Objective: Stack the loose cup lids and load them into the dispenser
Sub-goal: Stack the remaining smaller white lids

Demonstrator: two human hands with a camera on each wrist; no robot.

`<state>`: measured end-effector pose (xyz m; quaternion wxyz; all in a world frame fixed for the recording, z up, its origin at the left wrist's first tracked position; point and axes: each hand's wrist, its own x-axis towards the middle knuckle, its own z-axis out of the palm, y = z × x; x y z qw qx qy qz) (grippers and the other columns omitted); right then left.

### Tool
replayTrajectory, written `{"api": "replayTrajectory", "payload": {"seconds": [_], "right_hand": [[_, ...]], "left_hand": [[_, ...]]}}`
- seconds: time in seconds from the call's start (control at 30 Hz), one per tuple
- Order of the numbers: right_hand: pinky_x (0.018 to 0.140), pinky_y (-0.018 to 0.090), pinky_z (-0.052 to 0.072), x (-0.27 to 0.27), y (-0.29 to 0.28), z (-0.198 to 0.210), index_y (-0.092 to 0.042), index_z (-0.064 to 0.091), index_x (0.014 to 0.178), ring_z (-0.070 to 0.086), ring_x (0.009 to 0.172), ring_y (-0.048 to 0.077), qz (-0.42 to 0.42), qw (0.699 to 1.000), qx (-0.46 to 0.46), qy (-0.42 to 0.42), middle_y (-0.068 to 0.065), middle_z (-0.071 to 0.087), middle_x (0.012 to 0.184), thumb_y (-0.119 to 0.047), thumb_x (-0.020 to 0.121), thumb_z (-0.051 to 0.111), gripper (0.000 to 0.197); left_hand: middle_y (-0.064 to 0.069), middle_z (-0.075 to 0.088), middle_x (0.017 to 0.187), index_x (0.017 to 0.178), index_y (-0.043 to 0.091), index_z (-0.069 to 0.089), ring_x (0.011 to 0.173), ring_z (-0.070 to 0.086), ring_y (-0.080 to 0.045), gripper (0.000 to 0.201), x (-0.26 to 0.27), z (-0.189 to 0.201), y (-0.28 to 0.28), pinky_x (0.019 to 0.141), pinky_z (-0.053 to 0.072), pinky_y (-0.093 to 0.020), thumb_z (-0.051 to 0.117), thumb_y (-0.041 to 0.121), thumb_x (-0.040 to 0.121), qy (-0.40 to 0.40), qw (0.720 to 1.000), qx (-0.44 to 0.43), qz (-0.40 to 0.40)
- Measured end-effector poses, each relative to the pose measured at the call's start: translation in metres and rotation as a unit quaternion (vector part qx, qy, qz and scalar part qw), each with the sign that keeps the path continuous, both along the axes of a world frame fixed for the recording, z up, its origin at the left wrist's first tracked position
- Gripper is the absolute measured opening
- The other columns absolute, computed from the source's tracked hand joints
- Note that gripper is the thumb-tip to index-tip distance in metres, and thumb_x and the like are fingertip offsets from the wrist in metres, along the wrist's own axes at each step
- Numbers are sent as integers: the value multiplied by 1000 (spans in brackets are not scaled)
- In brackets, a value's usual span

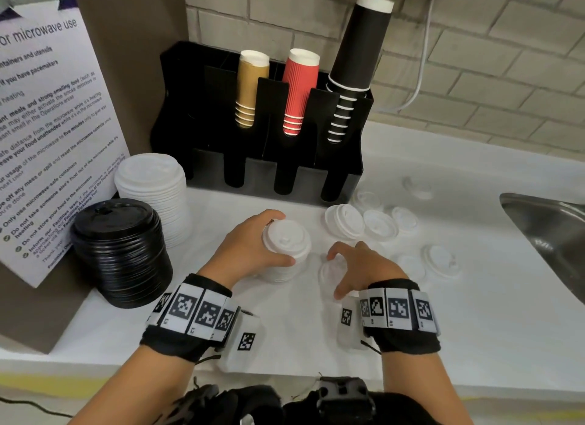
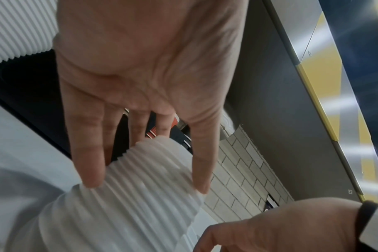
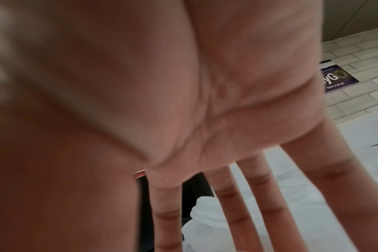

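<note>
White plastic was the stuff of the moment: a small stack of lids (image 1: 286, 250) stood near the middle of the counter (image 1: 474, 314), and the left hand (image 1: 250, 244) held it, thumb and fingers wrapped round its ribbed side. The right hand (image 1: 361, 266) hovered at three o'clock of that stack, fingers spread and arched over a single loose lid (image 1: 330, 271); whether they already touched it could not be told.

The step in hand looked like gathering, with loading not yet begun. More loose lids (image 1: 380, 225) lay scattered from one to three o'clock, towards the sink (image 1: 544, 228). The black dispenser (image 1: 262, 168) stood at twelve o'clock, its front slots dark and seemingly unfilled. The next move probably called for lifting the single lid and seating it squarely on the held stack, rim aligned.

A taller white lid stack (image 1: 152, 184) and a black lid stack (image 1: 123, 253) stood at nine to ten o'clock. The notice (image 1: 47, 124) beside them read "microwave use" and "five minutes".
</note>
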<state>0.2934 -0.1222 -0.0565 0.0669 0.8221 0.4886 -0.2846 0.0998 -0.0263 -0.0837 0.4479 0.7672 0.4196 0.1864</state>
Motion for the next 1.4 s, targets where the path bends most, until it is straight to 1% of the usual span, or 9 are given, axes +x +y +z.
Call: {"api": "replayTrajectory", "payload": {"seconds": [0.27, 0.47, 0.57, 0.7, 0.93, 1.13, 1.27, 1.33, 1.4], "right_hand": [[71, 26, 39, 18, 0, 8, -35, 43, 125, 49, 91, 17, -23, 991, 121, 43, 0, 41, 113, -31, 76, 75, 59], [75, 17, 45, 0, 5, 21, -41, 54, 112, 57, 93, 12, 16, 928, 307, 209, -4, 55, 109, -25, 74, 78, 48], [76, 15, 42, -19, 12, 14, -40, 58, 111, 56, 94, 10, 33, 920, 332, 206, -3, 56, 109, -24, 72, 79, 46], [87, 20, 43, -34, 19, 9, -32, 62, 112, 53, 98, 9, 56, 911, 366, 185, 1, 59, 116, -23, 71, 81, 46], [99, 28, 40, -46, 27, 10, -28, 66, 115, 48, 115, 16, 101, 916, 353, 161, -1, 59, 119, -20, 69, 79, 48], [94, 27, 42, -42, 29, 8, -27, 62, 116, 48, 110, 15, 109, 919, 343, 158, -1, 54, 118, -21, 68, 83, 52], [82, 16, 44, -33, 28, 6, -28, 58, 123, 53, 104, 11, 66, 914, 355, 183, -4, 54, 121, -28, 84, 73, 42], [80, 12, 39, -19, 24, 8, -24, 57, 126, 53, 105, 12, 26, 932, 333, 142, -1, 52, 123, -31, 91, 64, 36], [87, 20, 38, -3, 17, 9, -23, 53, 129, 52, 111, 17, 12, 973, 221, 66, 2, 49, 126, -35, 88, 66, 44]], "left_hand": [[13, 53, 120, 119, 34, 49, 109, 52, -16, 70, -1, -1, 2, 87, 43, -30, 89, 22, 63, 1, 1000, 2, -3], [13, 50, 119, 117, 37, 48, 105, 54, -14, 72, -1, -2, 1, 82, 43, -26, 90, 21, 60, 0, 1000, 16, 3], [13, 49, 118, 118, 36, 47, 102, 55, -14, 75, -2, -1, 1, 75, 44, -23, 90, 21, 59, 0, 1000, 19, 4], [11, 48, 123, 138, 31, 35, 103, 54, -16, 97, -2, -1, 0, 77, 42, -22, 91, 21, 59, -2, 1000, 11, 5], [11, 45, 122, 151, 29, 14, 108, 53, -17, 116, -3, -2, -2, 87, 42, -25, 89, 21, 63, -5, 1000, -1, 6], [11, 54, 122, 135, 32, 42, 108, 55, -15, 87, -5, -1, -4, 85, 48, -26, 90, 23, 62, -15, 1000, 18, -2], [11, 55, 118, 124, 34, 49, 104, 56, -13, 73, -4, 1, -3, 79, 46, -22, 89, 29, 63, -15, 999, 28, 5], [11, 53, 118, 124, 33, 50, 105, 55, -13, 73, -3, 1, -3, 82, 44, -24, 89, 29, 64, -8, 1000, 25, 10], [11, 52, 120, 124, 32, 50, 107, 54, -14, 72, -2, 1, -3, 88, 43, -27, 89, 27, 64, -3, 1000, 20, 10]]}}
